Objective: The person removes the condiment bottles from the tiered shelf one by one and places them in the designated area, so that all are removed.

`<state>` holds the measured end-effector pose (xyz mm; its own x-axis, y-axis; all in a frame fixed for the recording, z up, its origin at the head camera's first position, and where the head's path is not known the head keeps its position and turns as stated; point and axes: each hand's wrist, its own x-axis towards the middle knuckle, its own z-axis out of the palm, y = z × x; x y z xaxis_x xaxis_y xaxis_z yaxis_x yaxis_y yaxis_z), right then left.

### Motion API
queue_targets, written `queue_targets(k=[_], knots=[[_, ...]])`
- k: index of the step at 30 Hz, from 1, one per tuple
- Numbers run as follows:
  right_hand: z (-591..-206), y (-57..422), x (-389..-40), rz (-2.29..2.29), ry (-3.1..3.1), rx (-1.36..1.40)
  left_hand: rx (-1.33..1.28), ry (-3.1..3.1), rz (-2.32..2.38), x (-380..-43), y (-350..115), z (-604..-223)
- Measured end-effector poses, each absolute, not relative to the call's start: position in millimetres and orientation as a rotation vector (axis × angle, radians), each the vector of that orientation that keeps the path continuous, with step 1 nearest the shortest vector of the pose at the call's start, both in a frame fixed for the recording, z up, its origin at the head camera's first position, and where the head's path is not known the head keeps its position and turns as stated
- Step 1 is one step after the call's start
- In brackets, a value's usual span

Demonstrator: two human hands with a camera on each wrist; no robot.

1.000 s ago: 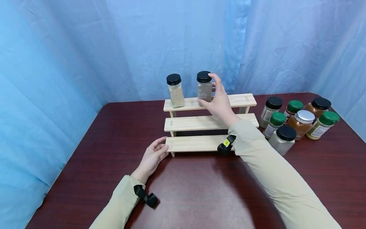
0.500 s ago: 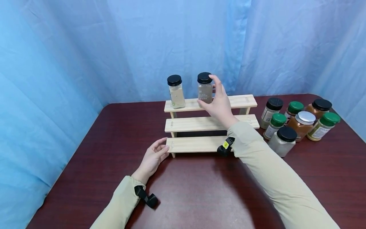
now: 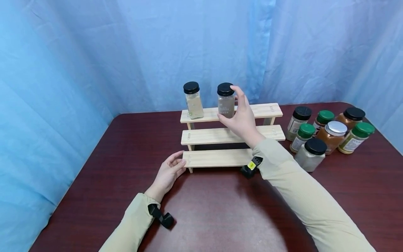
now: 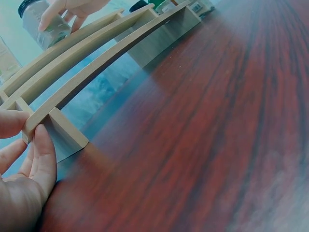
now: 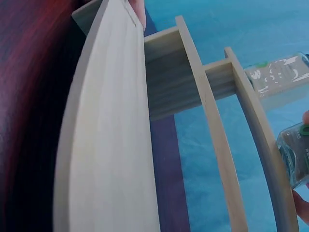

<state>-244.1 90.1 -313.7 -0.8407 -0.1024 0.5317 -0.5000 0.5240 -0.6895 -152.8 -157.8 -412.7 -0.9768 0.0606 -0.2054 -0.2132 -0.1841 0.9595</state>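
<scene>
A three-tier wooden shelf rack (image 3: pixel 217 158) stands on the table. My left hand (image 3: pixel 167 175) pinches the left end of its lowest board between thumb and fingers, as the left wrist view also shows. With thumb and fingers my right hand (image 3: pixel 242 117) grips a black-capped pepper jar (image 3: pixel 226 101), dark grey inside, upright at the top board. In the right wrist view the base of the pepper jar (image 5: pixel 295 154) is right at the top board's edge. To its left, a second black-capped jar (image 3: pixel 194 105) with pale powder stands on the top board.
Several spice jars cluster on the table right of the rack, among them a silver-lidded jar (image 3: pixel 333 134), a green-capped jar (image 3: pixel 355 138) and a black-capped white jar (image 3: pixel 310 157). Blue curtains (image 3: pixel 157 52) hang behind the dark red table (image 3: pixel 214 210).
My right hand has come down slightly with the pepper jar, toward the top board. The left hand keeps its hold on the rack's lowest board.
</scene>
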Motion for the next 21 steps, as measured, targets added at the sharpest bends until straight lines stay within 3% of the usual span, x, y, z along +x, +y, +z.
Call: queue_targets(k=[21], knots=[[-328,112,-198,1.485,-2.294,0.485,-0.181,1.876,2.29,-153,-158,-413]])
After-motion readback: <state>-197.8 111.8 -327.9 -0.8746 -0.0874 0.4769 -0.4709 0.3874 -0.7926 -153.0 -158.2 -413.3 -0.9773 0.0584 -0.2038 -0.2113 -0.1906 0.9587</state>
